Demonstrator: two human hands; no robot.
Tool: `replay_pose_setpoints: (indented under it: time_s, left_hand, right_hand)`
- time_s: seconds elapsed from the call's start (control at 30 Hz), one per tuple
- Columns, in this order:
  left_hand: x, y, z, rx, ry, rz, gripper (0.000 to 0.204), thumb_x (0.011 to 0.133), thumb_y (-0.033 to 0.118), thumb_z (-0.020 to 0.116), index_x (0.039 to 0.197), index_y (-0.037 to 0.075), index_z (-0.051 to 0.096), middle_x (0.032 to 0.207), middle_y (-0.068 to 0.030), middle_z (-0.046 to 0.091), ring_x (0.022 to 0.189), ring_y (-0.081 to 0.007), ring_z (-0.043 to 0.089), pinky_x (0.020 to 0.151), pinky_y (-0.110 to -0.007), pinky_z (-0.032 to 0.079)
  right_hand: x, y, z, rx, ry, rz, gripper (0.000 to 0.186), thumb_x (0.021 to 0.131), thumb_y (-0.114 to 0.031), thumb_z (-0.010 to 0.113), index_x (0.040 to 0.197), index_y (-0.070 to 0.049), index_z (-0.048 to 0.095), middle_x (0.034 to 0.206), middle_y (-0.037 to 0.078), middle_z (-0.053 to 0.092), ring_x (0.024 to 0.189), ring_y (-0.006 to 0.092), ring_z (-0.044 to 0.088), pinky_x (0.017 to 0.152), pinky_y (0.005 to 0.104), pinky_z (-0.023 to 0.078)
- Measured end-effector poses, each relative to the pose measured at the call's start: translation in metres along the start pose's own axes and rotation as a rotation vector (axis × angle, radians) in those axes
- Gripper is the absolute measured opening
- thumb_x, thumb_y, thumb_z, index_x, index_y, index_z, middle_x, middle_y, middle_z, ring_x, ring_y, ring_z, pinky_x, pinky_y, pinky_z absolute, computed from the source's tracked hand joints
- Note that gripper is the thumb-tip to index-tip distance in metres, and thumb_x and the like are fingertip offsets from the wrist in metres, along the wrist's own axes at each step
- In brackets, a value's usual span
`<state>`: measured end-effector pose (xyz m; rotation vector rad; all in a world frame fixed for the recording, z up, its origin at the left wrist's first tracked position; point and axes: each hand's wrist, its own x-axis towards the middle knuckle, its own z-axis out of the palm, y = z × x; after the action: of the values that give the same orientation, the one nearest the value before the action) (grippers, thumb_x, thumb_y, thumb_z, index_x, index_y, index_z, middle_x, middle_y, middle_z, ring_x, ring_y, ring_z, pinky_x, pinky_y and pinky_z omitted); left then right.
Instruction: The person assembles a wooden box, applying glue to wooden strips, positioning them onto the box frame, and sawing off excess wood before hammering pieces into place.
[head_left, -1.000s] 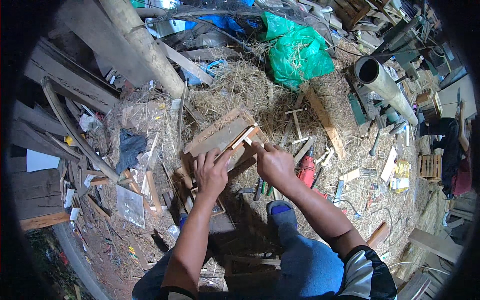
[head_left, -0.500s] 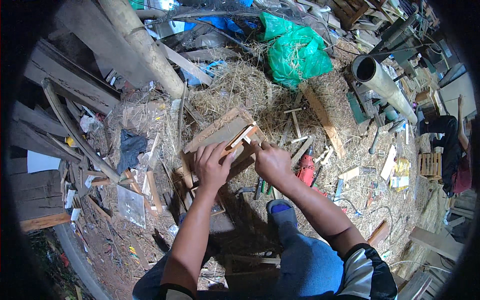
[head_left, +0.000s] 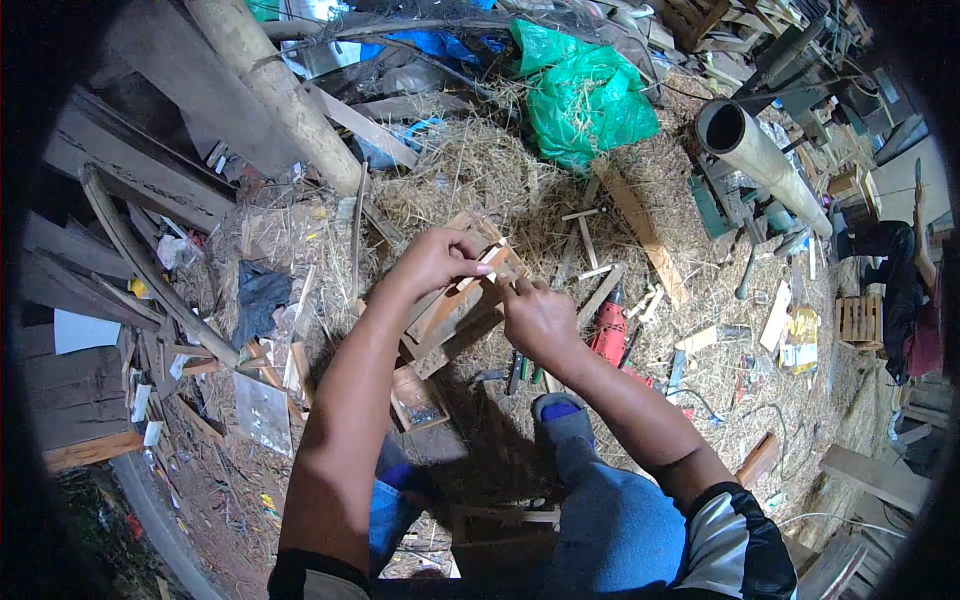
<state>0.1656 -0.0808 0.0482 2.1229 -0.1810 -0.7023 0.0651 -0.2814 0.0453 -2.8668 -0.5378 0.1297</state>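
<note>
My left hand (head_left: 440,262) reaches over a narrow wooden strip (head_left: 440,314), its fingers curled and the thumb laid along the strip's far end. Beneath the strip lies a wider wooden board (head_left: 458,338), tilted above the straw. My right hand (head_left: 543,320) is closed beside the same far end, its index finger and thumb close to the wood. Whatever it grips is mostly hidden by the fingers. A small pale piece (head_left: 490,271) shows at the left thumb tip. Nearer to my feet sits a shallow wooden box (head_left: 420,400) with dark bits in it.
A red power tool (head_left: 609,332) lies on the straw right of my right hand. A hammer (head_left: 490,377) rests near my foot. Farther off are a green plastic bag (head_left: 590,112), a thick pole (head_left: 285,95) and a hollow pipe (head_left: 770,168). Wood scraps lie all around.
My left hand has moved from the near part of the strip to its far end, and its fingers have curled. The wood looks turned steeper, uncovering the box. My right hand has barely shifted.
</note>
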Motion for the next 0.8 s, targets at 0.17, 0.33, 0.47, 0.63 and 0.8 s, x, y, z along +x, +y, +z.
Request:
replay_pose_setpoints:
  time_s: [0.17,0.33,0.47,0.63,0.8]
  left_hand:
    - [0.004,-0.004,-0.002,-0.064,-0.044,0.025,0.034,0.079,0.021,0.087,0.102,0.000,0.074,0.076,-0.0022,0.069,0.065,-0.0071,0.059,0.056,-0.026,0.045]
    - [0.010,-0.004,-0.004,0.020,-0.056,0.093,0.032,0.079,0.022,0.087,0.101,0.001,0.074,0.071,-0.0008,0.066,0.062,-0.0068,0.057,0.054,-0.026,0.044]
    - [0.010,-0.003,-0.004,0.060,-0.048,0.074,0.030,0.079,0.021,0.087,0.099,0.002,0.074,0.069,0.0001,0.064,0.059,-0.0064,0.055,0.052,-0.026,0.042]
    - [0.008,-0.002,-0.005,-0.028,-0.074,0.057,0.031,0.078,0.021,0.087,0.099,0.003,0.074,0.069,0.0004,0.064,0.058,-0.0064,0.054,0.052,-0.026,0.042]
    - [0.004,0.006,-0.008,-0.008,-0.067,0.114,0.033,0.078,0.023,0.088,0.100,0.003,0.074,0.072,0.0002,0.064,0.061,-0.0067,0.055,0.053,-0.026,0.042]
  right_hand:
    - [0.000,0.000,0.001,-0.007,0.013,-0.002,0.047,0.084,-0.017,0.062,0.130,-0.006,0.062,0.099,0.015,0.069,0.086,0.0311,0.072,0.061,0.0445,0.060]
    - [-0.002,0.004,0.008,-0.054,0.083,-0.016,0.047,0.084,-0.017,0.063,0.130,-0.006,0.061,0.095,0.014,0.068,0.084,0.0294,0.071,0.061,0.0408,0.058]
    - [-0.017,0.009,0.006,0.028,0.434,-0.191,0.048,0.081,-0.018,0.070,0.128,-0.009,0.063,0.086,0.009,0.065,0.071,0.0249,0.065,0.054,0.0359,0.049]
    - [-0.097,0.003,0.049,0.204,0.155,-0.534,0.038,0.086,-0.019,0.063,0.123,-0.009,0.059,0.093,0.011,0.066,0.077,0.0290,0.067,0.060,0.0410,0.052]
    - [-0.098,0.010,0.141,0.375,-0.479,0.131,0.045,0.092,-0.015,0.054,0.136,-0.010,0.047,0.105,0.023,0.068,0.085,0.0419,0.071,0.068,0.0535,0.058]
